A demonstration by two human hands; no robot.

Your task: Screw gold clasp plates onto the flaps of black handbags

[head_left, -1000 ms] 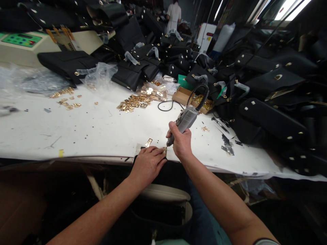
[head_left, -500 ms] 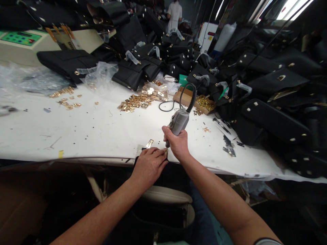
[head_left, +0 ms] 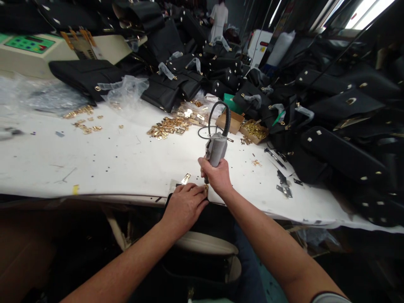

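My right hand (head_left: 217,176) is wrapped round a grey corded power screwdriver (head_left: 217,148), which points down with its tip at a small gold metal piece (head_left: 206,190) by the table's front edge. My left hand (head_left: 186,204) lies with its fingers pressed together over that piece and the dark material under it, holding them at the edge. Just beyond the left fingers a gold rectangular plate (head_left: 186,178) rests on the white table (head_left: 132,164). Part of a black and beige bag (head_left: 206,244) hangs below the edge, in front of my body.
Gold fittings (head_left: 168,127) lie in a pile at mid-table, with an open box of small gold parts (head_left: 255,131) to their right. Black bags (head_left: 341,149) are heaped behind and right. A beige machine (head_left: 28,52) stands back left. A person (head_left: 218,21) is far behind.
The screwdriver has turned more upright, its cable loop shifting left, and my right hand has moved slightly left with it. My left hand has stayed nearly in place.
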